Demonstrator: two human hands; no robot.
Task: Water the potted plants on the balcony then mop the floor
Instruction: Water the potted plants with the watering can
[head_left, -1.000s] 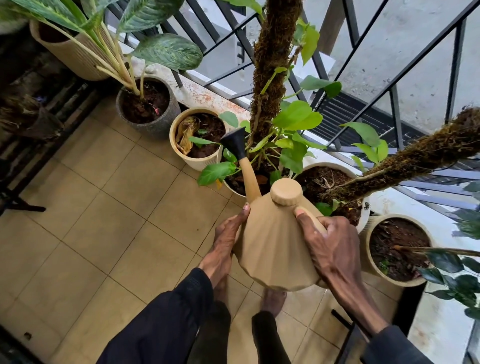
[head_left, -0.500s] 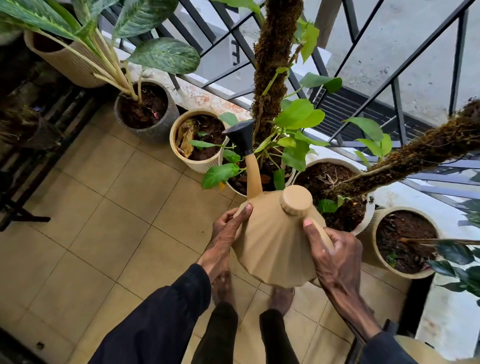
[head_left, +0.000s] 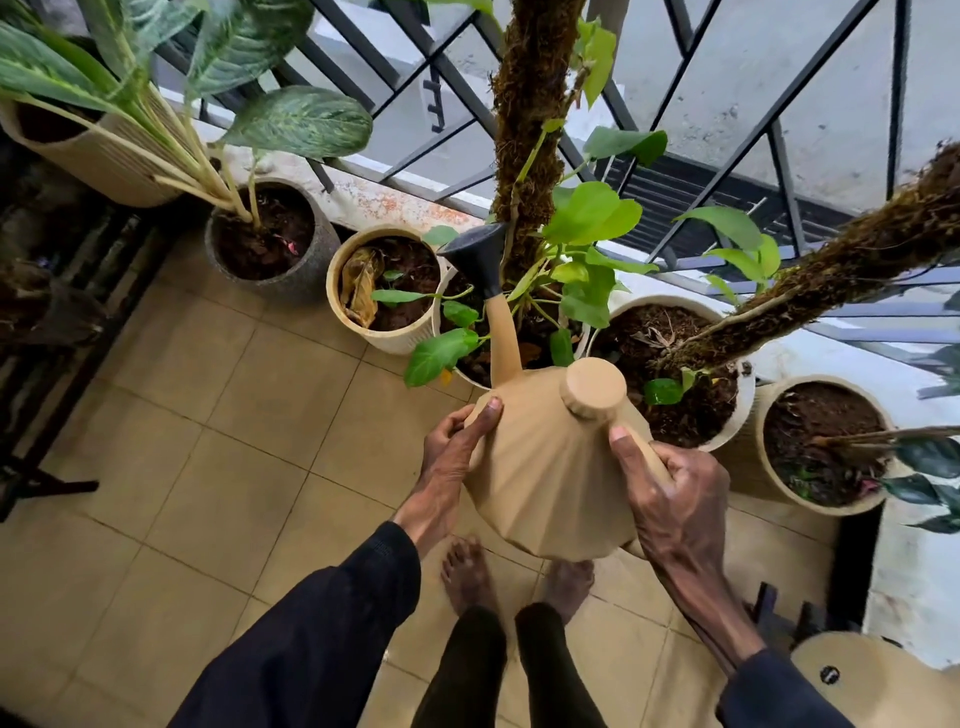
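**Can tipped at the moss-pole pot, both hands on it**

Blind spots first. I can't tell if water is flowing: the black rose (head_left: 475, 254) faces away from cam and sits in among the leaves. The white pot (head_left: 464, 375) below it is mostly covered by foliage and the spout (head_left: 501, 338), so I only get a sliver of rim. The handle (head_left: 652, 454) is nearly all inside the grip, with just a short tan strip showing. The can's base hides part of one of the bare feet (head_left: 467, 577). The round tan object (head_left: 872, 680) bottom right is cut by the frame edge, no ID. The dark rack (head_left: 52, 322) on the left is too dim to read.

The watering can (head_left: 545, 467) is matte tan w/ a faceted cone body, a round cap (head_left: 595, 387) on top and a thin spout ending in the black rose. It's held in the air above the tiled floor (head_left: 208, 441), in front of the pot row along the railing (head_left: 727, 130). It's tilted fwd, with the rose beside the upright moss pole (head_left: 530, 130).

The right hand (head_left: 675, 499) is wrapped round the handle, thumb laid along the top toward the cap. The left hand (head_left: 449, 457) steadies the can's left flank, thumb on the upper facet and fingers (head_left: 445, 423) curled at the side edge.

The neighbour pots either side are not touched by the can.
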